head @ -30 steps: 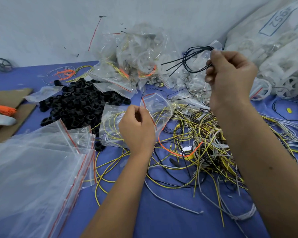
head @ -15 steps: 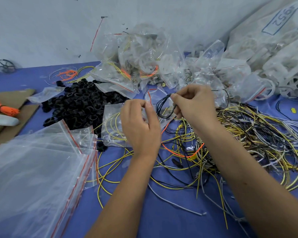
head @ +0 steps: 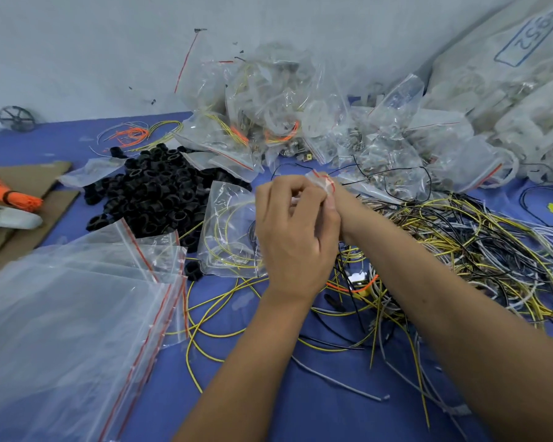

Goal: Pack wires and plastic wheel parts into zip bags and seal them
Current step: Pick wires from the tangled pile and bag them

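Observation:
A clear zip bag (head: pixel 227 231) with a red-striped mouth lies at the middle of the blue table, holding yellow wires and a dark wire coil. My left hand (head: pixel 294 234) pinches the bag's mouth at its upper right corner. My right hand (head: pixel 344 207) meets it there from the right, mostly hidden behind the left hand, its fingers on the same red-striped edge. A heap of black plastic wheel parts (head: pixel 160 193) sits to the left of the bag. Loose yellow, black and grey wires (head: pixel 460 240) sprawl to the right.
A stack of empty zip bags (head: pixel 77 314) fills the near left. Packed bags (head: pixel 284 122) pile up against the wall behind. Large sacks of white plastic parts (head: pixel 524 90) stand at the far right. Cardboard (head: pixel 29 180) and an orange wire bundle (head: pixel 7 193) lie far left.
My right hand came down from high on the right with a black wire coil and put it at the bag. Both hands now meet at the bag's mouth.

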Motion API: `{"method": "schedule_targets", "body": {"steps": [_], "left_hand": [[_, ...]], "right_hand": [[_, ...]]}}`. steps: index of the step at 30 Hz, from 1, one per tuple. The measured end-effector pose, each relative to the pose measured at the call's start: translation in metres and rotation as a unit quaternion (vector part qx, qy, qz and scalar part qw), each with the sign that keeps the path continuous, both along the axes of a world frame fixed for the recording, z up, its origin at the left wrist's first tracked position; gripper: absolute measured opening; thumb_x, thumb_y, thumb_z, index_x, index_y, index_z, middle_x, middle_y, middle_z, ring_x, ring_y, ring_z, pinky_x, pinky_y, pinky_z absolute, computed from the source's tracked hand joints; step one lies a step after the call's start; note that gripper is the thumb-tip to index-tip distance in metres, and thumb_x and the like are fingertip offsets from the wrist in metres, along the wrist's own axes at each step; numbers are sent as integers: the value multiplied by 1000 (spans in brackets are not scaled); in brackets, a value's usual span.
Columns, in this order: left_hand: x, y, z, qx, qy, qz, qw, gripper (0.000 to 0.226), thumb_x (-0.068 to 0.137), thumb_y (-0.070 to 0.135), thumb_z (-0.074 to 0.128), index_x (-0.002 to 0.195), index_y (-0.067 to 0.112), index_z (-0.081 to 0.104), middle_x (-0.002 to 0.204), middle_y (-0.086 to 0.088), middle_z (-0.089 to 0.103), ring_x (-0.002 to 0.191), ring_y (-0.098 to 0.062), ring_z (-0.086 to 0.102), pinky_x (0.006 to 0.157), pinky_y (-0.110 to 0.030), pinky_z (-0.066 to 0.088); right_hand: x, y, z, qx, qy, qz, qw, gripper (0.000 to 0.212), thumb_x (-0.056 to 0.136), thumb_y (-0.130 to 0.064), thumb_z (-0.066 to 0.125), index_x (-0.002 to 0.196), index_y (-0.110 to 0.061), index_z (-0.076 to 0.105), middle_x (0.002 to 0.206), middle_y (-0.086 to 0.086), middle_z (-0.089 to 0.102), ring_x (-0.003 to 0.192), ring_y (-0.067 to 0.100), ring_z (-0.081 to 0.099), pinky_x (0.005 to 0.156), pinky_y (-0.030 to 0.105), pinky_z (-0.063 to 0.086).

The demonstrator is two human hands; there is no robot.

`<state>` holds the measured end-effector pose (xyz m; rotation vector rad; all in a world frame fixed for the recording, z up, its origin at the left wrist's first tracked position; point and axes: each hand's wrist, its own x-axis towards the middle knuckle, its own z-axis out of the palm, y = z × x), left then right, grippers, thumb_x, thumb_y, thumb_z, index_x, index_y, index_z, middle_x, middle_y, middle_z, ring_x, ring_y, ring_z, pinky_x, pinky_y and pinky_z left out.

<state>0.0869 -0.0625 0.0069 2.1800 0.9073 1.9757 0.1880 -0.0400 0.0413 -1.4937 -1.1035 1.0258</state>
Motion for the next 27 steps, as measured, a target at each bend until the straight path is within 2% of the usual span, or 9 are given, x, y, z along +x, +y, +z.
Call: {"method": "schedule_targets", "body": {"steps": [6,9,12,16,18,20,22,24,27], "left_hand": [[0,2,0,-14,-6,14,1000,12,93,15,61,87,6,66,98,-8,60,91,-28,47,81,-32,38],[-3,5,-1,-51,-20,25,998,13,94,15,61,87,6,66,96,-7,59,90,-27,47,82,-29,37],[-6,8,-3,-98,-41,32,994,15,97,14,61,85,4,64,94,-8,57,87,-25,48,80,-24,35],[-8,12,-3,-172,-90,15,981,20,100,16,57,80,12,56,86,-3,53,73,-15,48,64,-32,39],[-10,14,-2,-196,-119,8,973,23,101,19,53,78,15,53,80,-3,53,70,-15,49,62,-36,40],[-11,16,-1,-214,-163,-9,963,24,101,20,51,77,16,50,73,-7,54,66,-24,51,61,-42,41],[-14,18,-1,-221,-223,-11,949,25,101,18,49,76,14,47,67,-5,50,61,-27,49,57,-42,40],[-16,20,2,-209,-266,9,941,26,101,12,49,75,14,46,67,3,45,62,-17,42,58,-33,37],[-19,23,11,-187,-295,10,937,25,100,6,48,76,13,45,69,2,43,66,-15,38,61,-30,34]], "right_hand": [[-9,-10,2,18,66,125,990,28,107,-5,36,82,-3,50,74,10,48,67,17,47,63,24,42],[0,-19,8,69,-128,174,974,17,98,5,48,86,13,57,76,15,50,72,19,44,65,31,39],[8,-16,18,79,-350,108,927,22,90,-2,63,69,3,60,60,16,55,56,19,48,58,33,43],[15,-22,21,115,-196,-82,970,14,90,-8,67,76,-6,72,60,8,69,51,22,68,51,31,54],[21,-23,21,149,-265,-232,924,14,86,-29,74,79,-17,73,63,-2,69,59,14,67,58,28,53],[22,-24,16,82,-313,-236,916,31,81,-47,77,94,-19,71,77,-6,69,76,16,67,73,34,54],[19,-24,8,-4,-229,-146,963,43,81,-48,80,105,-14,69,89,3,71,81,22,70,73,39,59],[13,-24,1,-15,-76,-85,993,27,89,-29,78,96,-4,70,90,15,75,72,26,71,60,33,61],[3,-22,3,-6,148,-50,988,16,99,-13,62,86,-4,63,94,21,73,81,32,70,69,36,63]]}}
